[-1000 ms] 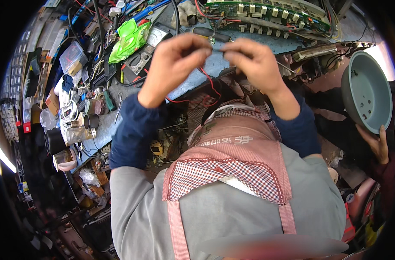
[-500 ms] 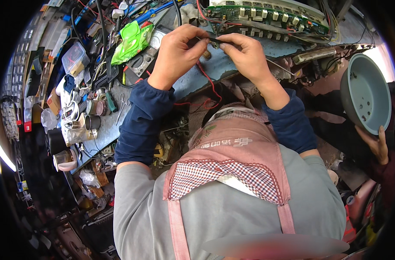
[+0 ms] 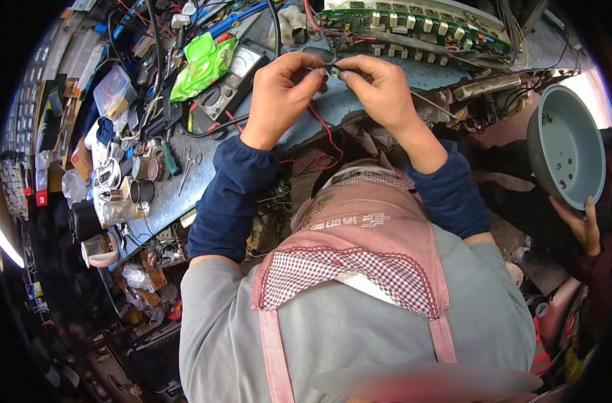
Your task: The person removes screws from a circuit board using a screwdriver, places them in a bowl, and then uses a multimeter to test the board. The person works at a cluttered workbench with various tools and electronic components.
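My left hand [image 3: 284,97] and my right hand [image 3: 381,87] meet over the near edge of the blue-grey bench [image 3: 359,104]. Thumb and forefinger of each are pinched on a small dark part with a greenish, shiny bit [image 3: 333,70]. It is too small to name, and the fingertips cover its ends. A black box-shaped device with round silver plates [image 3: 220,94] lies left of my left hand. Behind my right hand sits a long green circuit board [image 3: 420,25] with white components in a row. A red wire [image 3: 326,127] hangs below the hands.
A bright green packet [image 3: 201,67], scissors [image 3: 189,168], a green-handled tool [image 3: 171,160] and a clear plastic box [image 3: 115,92] crowd the bench's left side. At right, another person's hand [image 3: 581,225] holds a blue-grey bowl [image 3: 566,148] with small dark bits inside. A whitish glove [image 3: 290,25] lies at the back.
My left hand and forearm have shifted slightly right and down, uncovering more of the black device and the glove. The small part has turned a little between my fingers.
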Demonstrator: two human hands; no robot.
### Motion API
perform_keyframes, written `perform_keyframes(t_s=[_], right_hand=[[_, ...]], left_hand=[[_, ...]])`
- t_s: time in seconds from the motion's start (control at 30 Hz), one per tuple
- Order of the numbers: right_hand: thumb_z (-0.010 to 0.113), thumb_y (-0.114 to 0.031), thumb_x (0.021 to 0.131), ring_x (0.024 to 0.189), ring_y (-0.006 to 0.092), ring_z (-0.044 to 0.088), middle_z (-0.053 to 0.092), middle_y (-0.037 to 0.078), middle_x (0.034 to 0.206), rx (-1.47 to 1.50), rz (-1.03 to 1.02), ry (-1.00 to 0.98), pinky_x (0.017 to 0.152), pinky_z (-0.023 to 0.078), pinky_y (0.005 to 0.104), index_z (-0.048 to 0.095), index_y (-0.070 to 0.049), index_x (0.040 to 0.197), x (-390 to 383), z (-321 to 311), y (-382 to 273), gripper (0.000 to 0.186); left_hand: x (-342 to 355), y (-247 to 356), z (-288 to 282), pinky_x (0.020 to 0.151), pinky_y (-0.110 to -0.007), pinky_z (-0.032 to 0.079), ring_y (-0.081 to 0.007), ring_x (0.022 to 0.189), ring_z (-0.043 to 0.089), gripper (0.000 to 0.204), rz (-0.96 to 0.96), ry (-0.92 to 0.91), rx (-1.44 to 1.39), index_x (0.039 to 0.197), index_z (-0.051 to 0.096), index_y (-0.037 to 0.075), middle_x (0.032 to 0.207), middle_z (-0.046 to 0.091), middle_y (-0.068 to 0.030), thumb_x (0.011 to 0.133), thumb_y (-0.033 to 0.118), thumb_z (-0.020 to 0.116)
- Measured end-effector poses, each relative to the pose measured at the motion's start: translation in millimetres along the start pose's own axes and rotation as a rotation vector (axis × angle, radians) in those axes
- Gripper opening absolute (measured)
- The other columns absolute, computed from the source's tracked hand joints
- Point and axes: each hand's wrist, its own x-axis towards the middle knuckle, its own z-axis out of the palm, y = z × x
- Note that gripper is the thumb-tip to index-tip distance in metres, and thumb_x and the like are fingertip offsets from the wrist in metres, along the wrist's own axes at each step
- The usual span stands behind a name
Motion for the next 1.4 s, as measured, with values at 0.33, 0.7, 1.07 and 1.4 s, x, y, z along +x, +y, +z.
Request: perform_keyframes(t_s=[0.33,0.7,1.07,1.4], right_hand=[[0.079,-0.013,0.093,0.088,0.0229,0.077,0.079,0.017,0.102,0.027,0.025,-0.038,0.077,0.058,0.0335,0.078,0.002,0.110,-11.8,-1.6,-5.3,0.023],[0.070,-0.013,0.106,0.083,0.0058,0.066,0.075,0.001,0.096,0.238,0.234,-0.066,0.072,0.054,0.0229,0.076,0.002,0.117,-19.5,3.5,-10.1,0.020],[0.068,-0.019,0.106,0.073,0.0078,0.067,0.075,0.003,0.090,0.453,0.414,-0.039,0.063,0.055,0.0245,0.077,0.001,0.112,-14.7,3.0,-20.6,0.022],[0.065,-0.018,0.107,0.072,0.0108,0.069,0.073,0.004,0.093,0.539,0.590,-0.076,0.059,0.052,0.0236,0.075,0.001,0.115,-14.4,0.2,-29.1,0.023]], left_hand=[[-5.6,7.8,13.1,0.071,-0.030,0.058,-0.0193,0.082,0.073,0.012,0.318,0.117,0.130,0.101,0.076,-0.001,0.103,0.075,-0.0115,0.089,-0.002,0.076],[-27.8,9.2,31.0,0.083,-0.036,0.060,-0.0305,0.098,0.074,0.018,0.379,0.172,0.273,0.107,0.077,-0.002,0.119,0.072,-0.0171,0.090,-0.004,0.073],[-31.7,0.6,38.4,0.073,-0.029,0.056,-0.0182,0.089,0.072,0.011,0.273,0.386,0.113,0.102,0.075,-0.003,0.108,0.072,-0.0114,0.092,0.001,0.078],[-19.2,-3.5,36.1,0.069,-0.024,0.055,-0.0111,0.077,0.068,0.018,-0.400,0.178,-0.754,0.110,0.074,-0.004,0.095,0.075,-0.0052,0.097,0.008,0.079]])
